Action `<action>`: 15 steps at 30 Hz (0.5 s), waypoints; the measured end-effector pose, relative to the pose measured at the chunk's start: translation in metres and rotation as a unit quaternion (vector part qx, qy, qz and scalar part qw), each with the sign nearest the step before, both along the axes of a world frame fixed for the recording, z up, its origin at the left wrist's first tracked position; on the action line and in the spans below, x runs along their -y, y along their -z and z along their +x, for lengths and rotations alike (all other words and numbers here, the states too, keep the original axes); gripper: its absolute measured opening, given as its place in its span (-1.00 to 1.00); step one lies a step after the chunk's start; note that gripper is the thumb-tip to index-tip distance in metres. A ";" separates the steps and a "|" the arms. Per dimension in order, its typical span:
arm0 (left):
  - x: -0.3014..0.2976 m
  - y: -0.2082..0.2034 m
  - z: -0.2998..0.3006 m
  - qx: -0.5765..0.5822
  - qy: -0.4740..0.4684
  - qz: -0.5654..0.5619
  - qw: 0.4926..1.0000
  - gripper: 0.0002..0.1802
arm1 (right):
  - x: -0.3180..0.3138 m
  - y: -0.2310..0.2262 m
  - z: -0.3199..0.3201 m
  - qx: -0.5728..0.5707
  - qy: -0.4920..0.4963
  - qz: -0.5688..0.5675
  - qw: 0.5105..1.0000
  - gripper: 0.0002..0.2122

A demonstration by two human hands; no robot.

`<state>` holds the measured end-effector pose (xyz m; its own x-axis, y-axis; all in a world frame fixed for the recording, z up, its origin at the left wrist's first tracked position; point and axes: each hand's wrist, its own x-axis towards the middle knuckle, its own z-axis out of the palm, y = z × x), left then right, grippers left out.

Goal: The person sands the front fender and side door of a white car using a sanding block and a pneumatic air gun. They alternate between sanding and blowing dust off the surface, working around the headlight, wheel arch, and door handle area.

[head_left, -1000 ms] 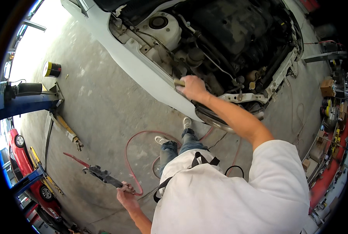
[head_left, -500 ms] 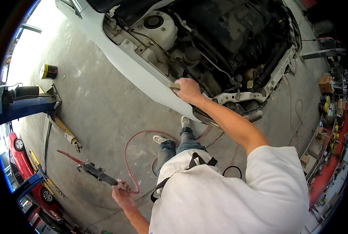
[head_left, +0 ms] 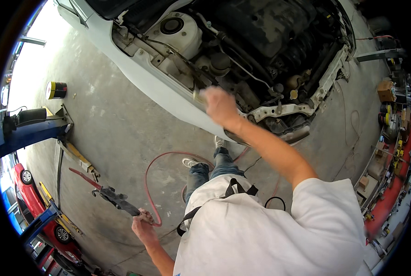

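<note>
My left hand (head_left: 143,222) is closed around the near end of a long dark tool (head_left: 115,201). A red strip-like piece (head_left: 84,178) sticks out of the tool's far end. A red hose (head_left: 146,184) runs close by that hand and loops over the floor. My right hand (head_left: 222,108), blurred by motion, is over the inner edge of the white car fender (head_left: 164,89). Its fingers are closed on a small yellowish pad (head_left: 198,95), mostly hidden by the hand. Whether the pad touches the fender cannot be made out.
Beside the fender lies the uncovered engine bay (head_left: 270,41). A black and yellow bucket (head_left: 57,90) stands on the floor at left, near a blue lift arm (head_left: 28,135). A red car (head_left: 33,193) is farther left. Boxes and supplies (head_left: 386,91) line the right side.
My right hand has shifted slightly left and up along the fender edge, pad still in it. The left hand keeps hold of the dark tool, almost unmoved. The view has shifted a little.
</note>
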<state>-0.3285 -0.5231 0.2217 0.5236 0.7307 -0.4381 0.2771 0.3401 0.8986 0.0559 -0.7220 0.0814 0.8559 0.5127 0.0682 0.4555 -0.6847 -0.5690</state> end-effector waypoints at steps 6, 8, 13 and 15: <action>0.003 0.005 -0.011 0.006 -0.030 -0.010 0.999 -0.61 | -0.018 0.028 -0.031 -0.034 0.039 0.072 0.996 -0.87; 0.005 0.004 -0.009 -0.007 -0.038 -0.014 0.999 -0.62 | -0.024 0.027 -0.025 -0.023 0.030 0.086 0.996 -0.89; 0.002 0.006 -0.009 0.004 -0.036 -0.033 0.999 -0.63 | 0.002 0.027 -0.023 -0.015 -0.064 0.039 0.997 -0.92; 0.002 0.009 -0.005 0.003 -0.045 -0.042 0.998 -0.62 | -0.004 0.025 -0.015 0.012 -0.087 0.034 0.996 -0.93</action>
